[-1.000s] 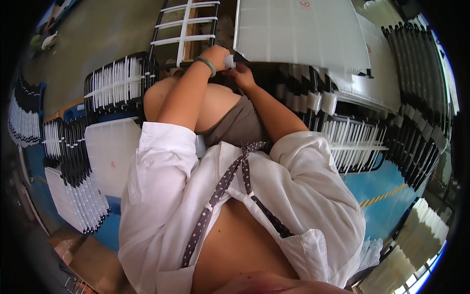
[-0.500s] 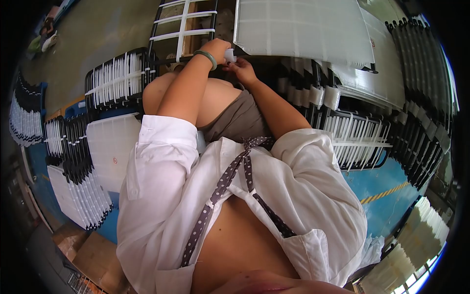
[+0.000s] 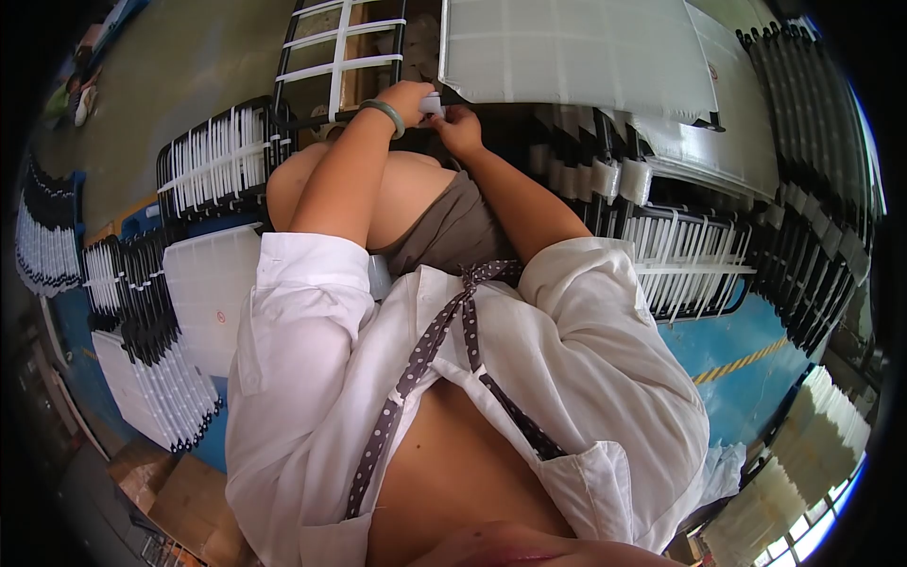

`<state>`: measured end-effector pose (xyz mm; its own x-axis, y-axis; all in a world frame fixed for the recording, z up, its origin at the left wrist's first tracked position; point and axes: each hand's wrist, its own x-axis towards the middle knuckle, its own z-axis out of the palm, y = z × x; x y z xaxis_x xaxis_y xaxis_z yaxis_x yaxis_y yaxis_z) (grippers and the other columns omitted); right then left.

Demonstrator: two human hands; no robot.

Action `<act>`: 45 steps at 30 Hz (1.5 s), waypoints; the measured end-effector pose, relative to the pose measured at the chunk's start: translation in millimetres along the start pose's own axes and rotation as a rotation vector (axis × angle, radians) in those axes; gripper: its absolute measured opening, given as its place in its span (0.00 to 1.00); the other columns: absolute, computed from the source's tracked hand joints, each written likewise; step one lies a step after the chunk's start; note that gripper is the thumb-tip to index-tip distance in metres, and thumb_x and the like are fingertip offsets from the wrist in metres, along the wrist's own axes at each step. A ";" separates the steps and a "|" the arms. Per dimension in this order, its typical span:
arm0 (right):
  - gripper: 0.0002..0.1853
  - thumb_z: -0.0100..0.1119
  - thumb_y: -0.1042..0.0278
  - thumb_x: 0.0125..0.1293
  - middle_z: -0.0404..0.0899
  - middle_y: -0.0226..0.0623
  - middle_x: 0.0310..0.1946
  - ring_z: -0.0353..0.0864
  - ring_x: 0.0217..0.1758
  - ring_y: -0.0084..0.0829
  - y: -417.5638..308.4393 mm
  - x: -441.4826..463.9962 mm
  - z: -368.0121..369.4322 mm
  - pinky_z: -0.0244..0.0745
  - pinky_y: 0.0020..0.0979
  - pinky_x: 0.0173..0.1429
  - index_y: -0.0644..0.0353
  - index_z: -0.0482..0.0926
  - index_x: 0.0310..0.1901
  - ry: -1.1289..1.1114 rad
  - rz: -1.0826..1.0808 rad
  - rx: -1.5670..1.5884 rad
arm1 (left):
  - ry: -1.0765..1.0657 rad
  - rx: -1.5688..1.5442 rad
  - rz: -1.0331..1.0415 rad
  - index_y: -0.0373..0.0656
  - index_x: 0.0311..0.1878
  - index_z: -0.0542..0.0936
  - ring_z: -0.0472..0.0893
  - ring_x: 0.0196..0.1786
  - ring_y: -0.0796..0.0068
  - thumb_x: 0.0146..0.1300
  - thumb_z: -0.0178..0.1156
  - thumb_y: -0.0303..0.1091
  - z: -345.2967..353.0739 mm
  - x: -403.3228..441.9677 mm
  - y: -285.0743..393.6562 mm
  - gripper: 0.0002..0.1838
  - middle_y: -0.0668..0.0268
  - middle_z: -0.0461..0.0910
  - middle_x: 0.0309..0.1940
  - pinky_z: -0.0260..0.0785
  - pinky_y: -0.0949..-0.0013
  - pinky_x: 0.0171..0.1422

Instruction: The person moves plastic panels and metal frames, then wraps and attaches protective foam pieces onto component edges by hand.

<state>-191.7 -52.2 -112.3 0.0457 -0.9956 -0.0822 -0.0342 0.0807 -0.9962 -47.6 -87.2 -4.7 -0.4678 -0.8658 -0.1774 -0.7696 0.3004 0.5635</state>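
My left hand [image 3: 409, 100], with a green bangle at its wrist, is closed on a small piece of white wrapping [image 3: 431, 104] at the front bar of a black frame [image 3: 400, 42]. White straps cross that frame. My right hand [image 3: 460, 130] meets it from the other side, fingers pinched at the edge of the wrapping. Exactly how the wrapping sits around the bar is hidden by my fingers. Both hands are close together just beyond my knees.
A large translucent white panel [image 3: 576, 52] lies right of my hands. Black tubes with white wrapped ends [image 3: 635, 180] stand below it. Strapped frames [image 3: 215, 161] are stacked at left, more frames [image 3: 690, 260] at right. Cardboard boxes [image 3: 194, 506] sit at lower left.
The view has shifted slightly, so the scene sits a little further left. My right hand has closed in on the white wrapping, its fingers now pinched against it.
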 end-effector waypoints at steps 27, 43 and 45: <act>0.16 0.59 0.61 0.50 0.81 0.40 0.33 0.79 0.37 0.31 -16.5 -11.5 -45.7 0.72 0.29 0.42 0.61 0.80 0.39 -0.347 0.283 -0.380 | 0.734 -0.636 -0.218 0.43 0.39 0.80 0.81 0.36 0.63 0.48 0.62 0.27 -10.5 -2.4 -29.5 0.12 0.56 0.81 0.31 0.71 0.67 0.40; 0.14 0.50 0.69 0.60 0.74 0.41 0.41 0.73 0.44 0.33 -137.4 158.0 52.2 0.68 0.31 0.46 0.61 0.69 0.48 0.068 0.173 0.263 | 1.456 -1.623 -0.136 0.37 0.59 0.64 0.71 0.49 0.71 0.53 0.50 0.23 -147.0 12.4 -44.3 0.26 0.60 0.70 0.54 0.64 0.72 0.49; 0.14 0.52 0.66 0.59 0.73 0.37 0.36 0.71 0.37 0.30 -70.0 194.9 76.6 0.67 0.29 0.39 0.57 0.70 0.47 0.290 0.195 0.087 | 1.613 -1.793 -0.258 0.41 0.60 0.64 0.73 0.41 0.74 0.55 0.52 0.28 -143.3 5.2 -83.3 0.26 0.66 0.74 0.45 0.64 0.70 0.46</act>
<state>-103.9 -248.2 -60.9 -0.2387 -0.9325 -0.2710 0.0708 0.2616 -0.9626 76.3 -174.1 63.0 0.7515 -0.5767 -0.3205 0.6191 0.4486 0.6446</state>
